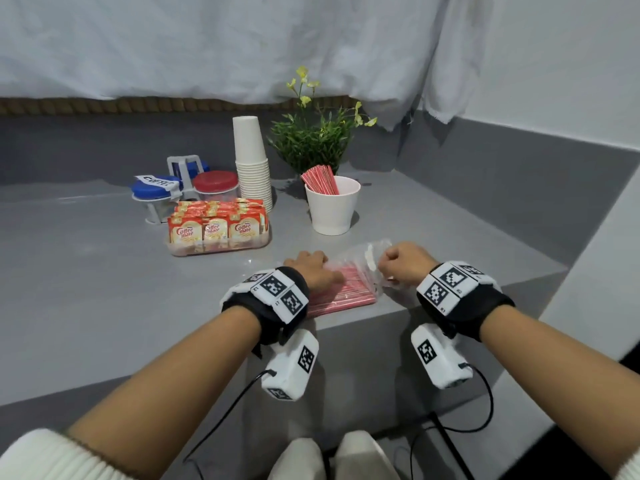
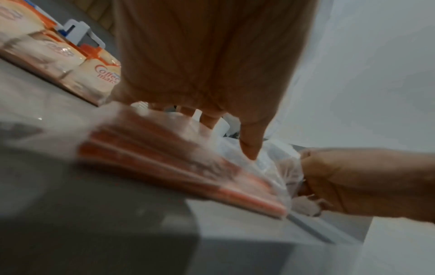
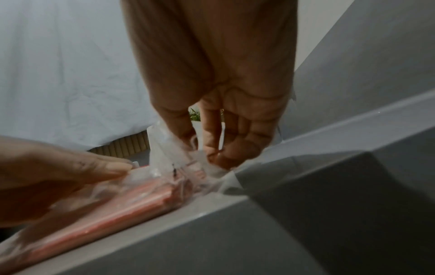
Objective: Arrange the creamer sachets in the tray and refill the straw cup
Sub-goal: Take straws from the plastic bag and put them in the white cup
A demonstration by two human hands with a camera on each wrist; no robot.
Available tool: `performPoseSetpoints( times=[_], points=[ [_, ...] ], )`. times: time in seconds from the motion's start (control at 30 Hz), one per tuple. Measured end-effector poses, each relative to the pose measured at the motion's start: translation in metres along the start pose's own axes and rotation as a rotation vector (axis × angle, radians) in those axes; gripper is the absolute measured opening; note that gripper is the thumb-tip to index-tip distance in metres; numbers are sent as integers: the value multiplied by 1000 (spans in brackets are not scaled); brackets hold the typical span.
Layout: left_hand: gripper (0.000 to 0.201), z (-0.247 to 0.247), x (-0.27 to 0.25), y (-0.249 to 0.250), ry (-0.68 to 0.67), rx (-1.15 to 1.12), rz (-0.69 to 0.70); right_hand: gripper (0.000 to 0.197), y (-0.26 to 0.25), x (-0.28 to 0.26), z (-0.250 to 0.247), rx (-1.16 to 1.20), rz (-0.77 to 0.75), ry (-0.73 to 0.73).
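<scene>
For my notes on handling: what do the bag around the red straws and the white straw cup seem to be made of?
The crinkled clear bag of red straws looks like thin glossy plastic film: see-through and wrinkled. The plain white straw cup seems smooth matte plastic or ceramic; I cannot tell which.

Creamer sachets (image 1: 215,230): orange-and-cream packets printed "Coffee mate", standing upright in rows, fronts facing the viewer, packed in the tray.

Tray (image 1: 221,249): clear, shallow, rectangular; on the grey table (image 1: 86,271), left of the straw cup.

Straw cup (image 1: 331,211): white, tapered, upright on the table; holds a bunch of red-wrapped straws (image 1: 320,181) leaning to its left rim.

Straw bag (image 1: 360,271): clear plastic, lying flat at the table's near edge, holding a flat layer of red straws; its right end is crumpled and raised.
</scene>
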State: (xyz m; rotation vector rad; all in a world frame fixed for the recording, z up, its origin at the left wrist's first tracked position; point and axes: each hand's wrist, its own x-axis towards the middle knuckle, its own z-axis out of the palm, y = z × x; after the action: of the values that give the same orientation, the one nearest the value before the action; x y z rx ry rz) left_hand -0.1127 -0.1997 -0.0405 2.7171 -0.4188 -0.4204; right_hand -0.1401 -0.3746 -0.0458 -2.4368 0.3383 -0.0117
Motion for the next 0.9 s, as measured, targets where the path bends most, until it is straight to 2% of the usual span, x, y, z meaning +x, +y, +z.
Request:
performPoseSetpoints(
  times=[0.07, 0.13, 0.33, 0.4, 0.53, 0.7, 0.9],
  points=[
    [69, 7, 0, -6, 4, 27, 5, 33, 0, -5, 3, 3, 8, -73],
    [72, 13, -1, -10, 16, 49, 24, 37, -3, -4, 3, 36, -30, -85],
    [75, 16, -6, -11, 72, 123, 3, 30, -20, -1, 13, 7, -109, -27],
    [71, 15, -7, -10, 87, 160, 4, 24, -23, -3, 18, -14, -123, -43],
    [64, 14, -7, -11, 120, 194, 9, 26, -23, -2, 20, -9, -97, -50],
    [66, 21, -6, -14, 160, 158, 27, 18, -16, 15, 19, 80, -109, 7],
    [61, 29, -7, -19, 241, 126, 72, 22, -13, 9, 15, 441, -79, 2]
  ],
)
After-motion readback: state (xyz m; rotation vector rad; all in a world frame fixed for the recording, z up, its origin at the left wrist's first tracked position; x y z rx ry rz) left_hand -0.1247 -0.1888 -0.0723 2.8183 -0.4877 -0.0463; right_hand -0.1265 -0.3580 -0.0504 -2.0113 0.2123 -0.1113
